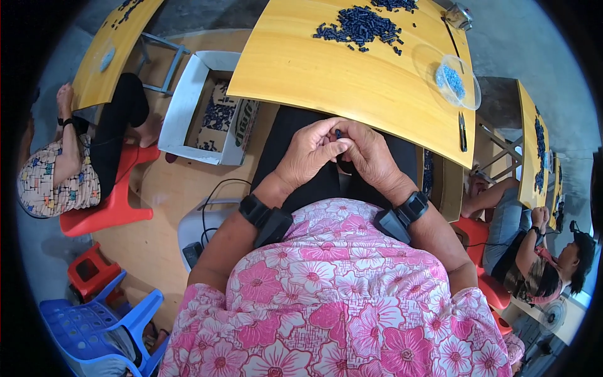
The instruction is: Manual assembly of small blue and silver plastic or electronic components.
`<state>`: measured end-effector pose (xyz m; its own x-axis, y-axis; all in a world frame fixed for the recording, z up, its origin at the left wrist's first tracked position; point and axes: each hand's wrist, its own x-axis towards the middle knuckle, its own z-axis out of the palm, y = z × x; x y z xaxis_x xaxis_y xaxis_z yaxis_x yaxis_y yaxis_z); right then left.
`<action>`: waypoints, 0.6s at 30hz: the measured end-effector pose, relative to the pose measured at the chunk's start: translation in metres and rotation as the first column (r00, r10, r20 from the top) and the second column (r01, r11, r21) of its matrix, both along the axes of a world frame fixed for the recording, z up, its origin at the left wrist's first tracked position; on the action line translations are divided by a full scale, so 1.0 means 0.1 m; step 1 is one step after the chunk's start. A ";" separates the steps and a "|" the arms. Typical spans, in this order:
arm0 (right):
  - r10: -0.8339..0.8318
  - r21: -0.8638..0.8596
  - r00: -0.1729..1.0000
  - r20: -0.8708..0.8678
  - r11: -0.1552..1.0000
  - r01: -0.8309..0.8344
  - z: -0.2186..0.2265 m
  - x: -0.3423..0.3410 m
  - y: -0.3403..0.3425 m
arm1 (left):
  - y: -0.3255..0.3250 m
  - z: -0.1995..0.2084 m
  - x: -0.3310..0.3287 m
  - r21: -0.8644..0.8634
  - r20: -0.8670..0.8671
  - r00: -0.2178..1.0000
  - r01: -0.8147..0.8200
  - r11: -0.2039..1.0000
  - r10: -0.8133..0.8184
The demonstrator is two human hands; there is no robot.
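Observation:
My left hand (pixel 308 154) and my right hand (pixel 375 156) meet above my lap, just in front of the table's near edge. Between their fingertips they pinch a small dark blue piece (pixel 339 134), mostly covered by the thumbs and fingers. Its exact kind is too small to make out. Farther off on the yellow wooden table (pixel 295 66) lies a heap of short dark blue cylindrical pieces (pixel 361 26). A clear plastic bowl (pixel 477 95) holding tiny light blue pieces (pixel 450 81) stands near the right edge. Beside it rests a slim black tool (pixel 463 132), perhaps tweezers.
At the far right corner are a metal can (pixel 460 17) and a thin dark rod (pixel 451 36). A white box (pixel 176 119) with dark pieces inside stands left of the table. People sit at other tables on both sides. A blue plastic chair (pixel 94 327) is at the lower left.

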<state>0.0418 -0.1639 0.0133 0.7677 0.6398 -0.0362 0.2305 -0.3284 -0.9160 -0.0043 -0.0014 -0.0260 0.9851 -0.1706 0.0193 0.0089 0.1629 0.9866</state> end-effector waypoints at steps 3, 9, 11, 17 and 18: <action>0.023 0.008 0.997 0.079 1.000 -0.023 -0.03 0.02 0.00 | 0.00 -0.01 -0.01 -0.026 -0.009 1.000 -0.016 1.000 0.016; 0.025 -0.009 0.987 0.160 1.000 -0.024 -0.14 0.03 -0.03 | -0.02 -0.02 -0.02 -0.018 -0.001 1.000 -0.031 0.999 0.031; 0.036 -0.009 0.987 0.159 0.999 -0.035 -0.16 0.03 -0.03 | -0.03 -0.02 -0.04 -0.060 0.006 0.999 -0.042 0.997 0.043; 0.038 0.001 0.992 0.121 0.999 -0.038 -0.14 0.03 -0.01 | -0.03 -0.04 -0.04 -0.060 0.010 0.998 -0.054 0.997 0.055; 0.041 -0.015 0.991 0.127 0.999 -0.040 -0.14 0.03 -0.01 | -0.03 -0.03 -0.04 -0.060 0.009 0.998 -0.056 0.997 0.057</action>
<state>0.0452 -0.1653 -0.0003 0.7400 0.6706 0.0524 0.3585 -0.3274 -0.8742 -0.0087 -0.0042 -0.0292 0.9929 -0.1130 0.0382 -0.0123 0.2219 0.9750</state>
